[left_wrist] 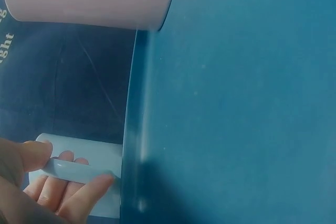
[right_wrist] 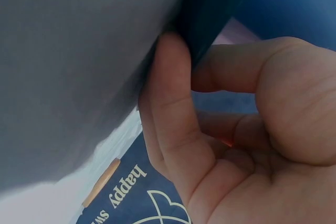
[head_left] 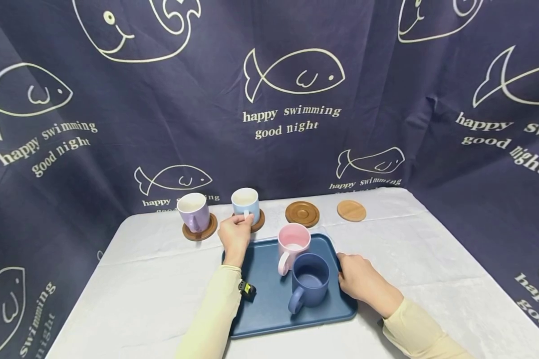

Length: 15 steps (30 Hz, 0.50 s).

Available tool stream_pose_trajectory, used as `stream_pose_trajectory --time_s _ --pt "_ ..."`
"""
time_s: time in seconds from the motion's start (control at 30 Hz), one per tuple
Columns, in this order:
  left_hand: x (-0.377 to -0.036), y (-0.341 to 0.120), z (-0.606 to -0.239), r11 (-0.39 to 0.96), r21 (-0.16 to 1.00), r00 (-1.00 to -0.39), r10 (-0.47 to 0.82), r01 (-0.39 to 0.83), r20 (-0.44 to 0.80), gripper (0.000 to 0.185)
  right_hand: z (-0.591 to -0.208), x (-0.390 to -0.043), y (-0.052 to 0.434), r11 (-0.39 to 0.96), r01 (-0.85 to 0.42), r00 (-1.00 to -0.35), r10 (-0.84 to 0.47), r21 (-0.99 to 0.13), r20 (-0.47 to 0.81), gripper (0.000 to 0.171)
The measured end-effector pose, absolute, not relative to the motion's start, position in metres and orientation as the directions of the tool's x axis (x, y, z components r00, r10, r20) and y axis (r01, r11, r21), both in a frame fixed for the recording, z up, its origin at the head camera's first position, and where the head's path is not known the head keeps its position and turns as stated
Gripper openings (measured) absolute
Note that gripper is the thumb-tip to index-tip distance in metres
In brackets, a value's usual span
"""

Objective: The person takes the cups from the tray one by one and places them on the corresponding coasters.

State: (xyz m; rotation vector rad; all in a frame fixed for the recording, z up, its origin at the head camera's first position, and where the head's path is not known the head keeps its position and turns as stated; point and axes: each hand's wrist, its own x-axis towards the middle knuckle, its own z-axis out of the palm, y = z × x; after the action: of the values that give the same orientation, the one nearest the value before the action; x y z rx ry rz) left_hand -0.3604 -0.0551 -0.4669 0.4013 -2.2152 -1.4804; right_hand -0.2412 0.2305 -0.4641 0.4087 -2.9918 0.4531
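Note:
A light blue mug [head_left: 246, 201] stands on a dark wooden coaster [head_left: 259, 222] at the back of the table. My left hand [head_left: 236, 234] grips its handle [left_wrist: 79, 170], with fingers passing through the loop in the left wrist view. My right hand [head_left: 361, 279] holds the right edge of a blue tray [head_left: 269, 319], fingers under the rim and thumb over it, as the right wrist view shows. On the tray are a pink mug [head_left: 294, 239] and, nearer me, a dark blue mug [head_left: 312, 284], both handles turned toward the front left.
A purple mug [head_left: 194, 212] sits on a coaster [head_left: 199, 232] at the back left. Right of the light blue mug lie a dark wooden coaster [head_left: 302, 214] and a paler one [head_left: 352, 211]. Behind the white-covered table [head_left: 161, 294] hangs a navy fish-print curtain [head_left: 292, 159].

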Motion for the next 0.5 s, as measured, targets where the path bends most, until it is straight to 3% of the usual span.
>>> stream_pose_trajectory --time_s 0.5 --pt "-0.3572 -0.054 -0.4655 0.388 0.921 -0.862 -0.461 0.02 0.213 0.015 -0.4642 -0.2403 0.231 0.919 -0.275 -0.96 -0.247 -0.281 0.132 0.012"
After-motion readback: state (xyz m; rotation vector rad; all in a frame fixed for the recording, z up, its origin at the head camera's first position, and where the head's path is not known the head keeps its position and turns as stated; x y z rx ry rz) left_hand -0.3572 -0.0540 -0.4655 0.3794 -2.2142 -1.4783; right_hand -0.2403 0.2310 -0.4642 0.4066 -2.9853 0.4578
